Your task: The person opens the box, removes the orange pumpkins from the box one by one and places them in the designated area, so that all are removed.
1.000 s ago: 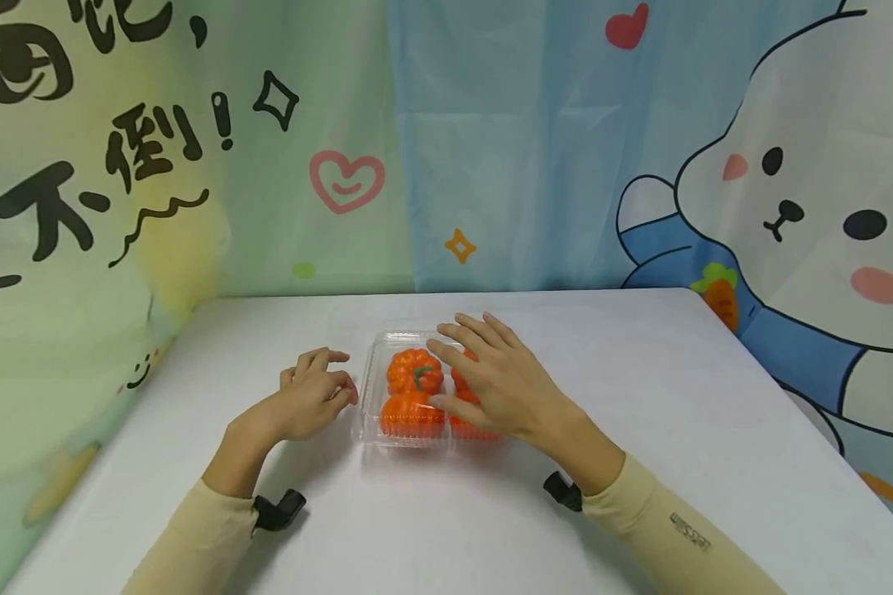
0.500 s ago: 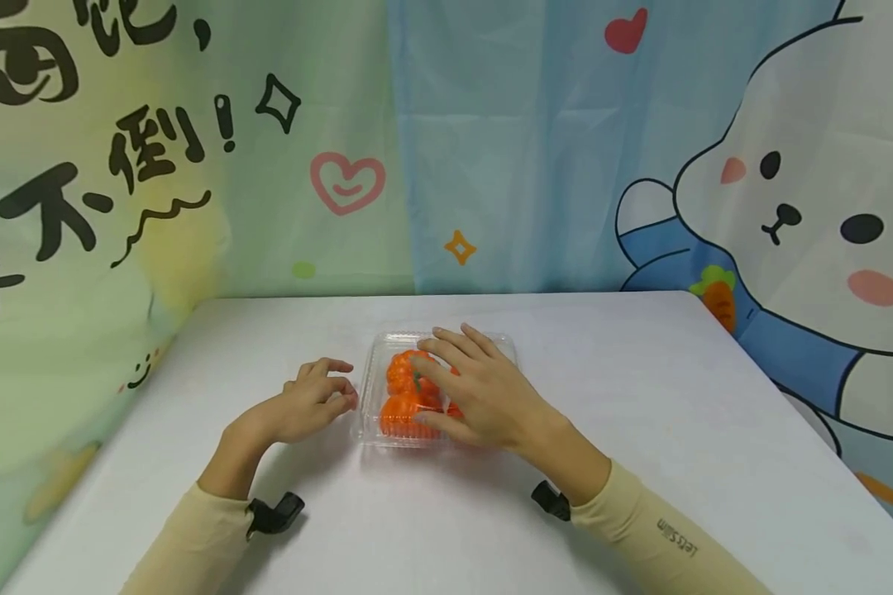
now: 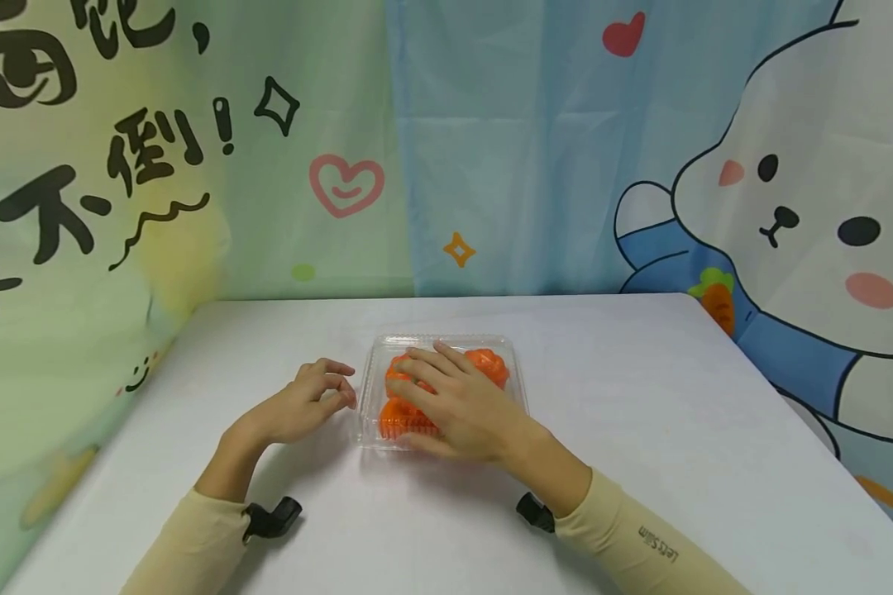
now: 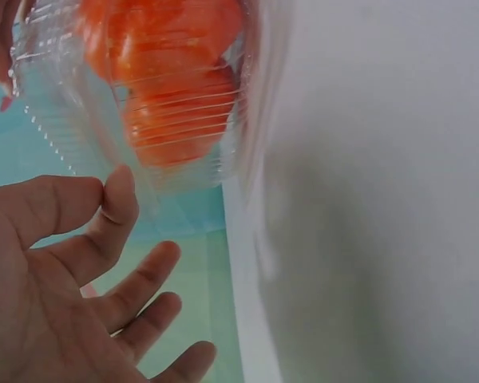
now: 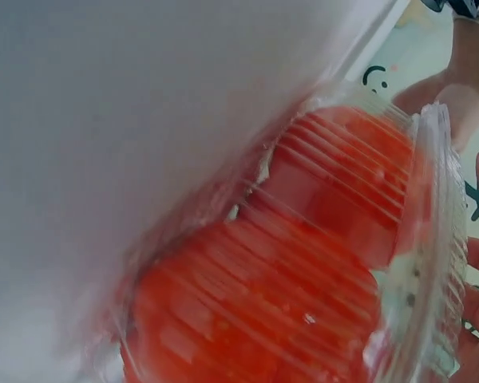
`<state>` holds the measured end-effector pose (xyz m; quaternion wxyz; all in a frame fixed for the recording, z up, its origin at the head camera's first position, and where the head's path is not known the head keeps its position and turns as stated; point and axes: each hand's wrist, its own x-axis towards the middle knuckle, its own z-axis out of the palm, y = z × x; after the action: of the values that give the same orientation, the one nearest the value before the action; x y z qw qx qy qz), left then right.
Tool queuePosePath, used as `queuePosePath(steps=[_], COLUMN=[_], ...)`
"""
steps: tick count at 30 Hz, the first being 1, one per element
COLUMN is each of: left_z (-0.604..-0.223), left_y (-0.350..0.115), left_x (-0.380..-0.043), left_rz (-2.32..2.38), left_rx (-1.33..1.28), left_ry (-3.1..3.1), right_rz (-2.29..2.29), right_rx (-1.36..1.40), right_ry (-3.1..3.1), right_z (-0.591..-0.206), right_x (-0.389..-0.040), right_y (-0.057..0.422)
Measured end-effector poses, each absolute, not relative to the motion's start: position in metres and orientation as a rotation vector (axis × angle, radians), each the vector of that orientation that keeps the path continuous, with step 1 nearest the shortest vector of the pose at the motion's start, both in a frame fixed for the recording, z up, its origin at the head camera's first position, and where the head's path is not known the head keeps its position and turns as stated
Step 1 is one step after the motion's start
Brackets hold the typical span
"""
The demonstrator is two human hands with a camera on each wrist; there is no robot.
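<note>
A clear plastic clamshell box [image 3: 373, 388] with its lid down stands on the table. Several orange bell peppers [image 3: 487, 364] show through it, filling much of its inside. My right hand [image 3: 465, 405] lies over the lid with its fingers nearly straight, hiding the box's front right part. At the box's left edge, my left hand [image 3: 308, 401] has thumb and index fingertip meeting on the rim; its other fingers are loosely spread, as the left wrist view shows. In the right wrist view, the ribbed side wall [image 5: 443, 239] stands close, peppers [image 5: 263, 303] behind the plastic.
The box sits near the middle of a white table [image 3: 625, 397]. Behind it hangs a printed curtain [image 3: 491, 165] with cartoon figures and lettering. Each wrist carries a small black camera, the left one [image 3: 274, 518] close over the tabletop.
My right hand has slid left and toward me over the lid, uncovering the back right pepper and covering more of the left ones. The left hand has hardly moved.
</note>
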<state>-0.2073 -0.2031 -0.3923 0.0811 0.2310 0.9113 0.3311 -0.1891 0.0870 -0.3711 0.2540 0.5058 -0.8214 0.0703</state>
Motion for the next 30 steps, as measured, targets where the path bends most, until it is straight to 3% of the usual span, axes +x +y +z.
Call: queuePosePath(steps=[30], left_z=[-0.396], left_y=[-0.206], left_x=[-0.206], left_rz=[1.134], left_rx=[0.689], left_ry=[2.581], right_rz=[0.179], right_rx=[1.604], right_ry=[-2.153], right_z=[-0.382], right_x=[-0.185], right_y=[0.069])
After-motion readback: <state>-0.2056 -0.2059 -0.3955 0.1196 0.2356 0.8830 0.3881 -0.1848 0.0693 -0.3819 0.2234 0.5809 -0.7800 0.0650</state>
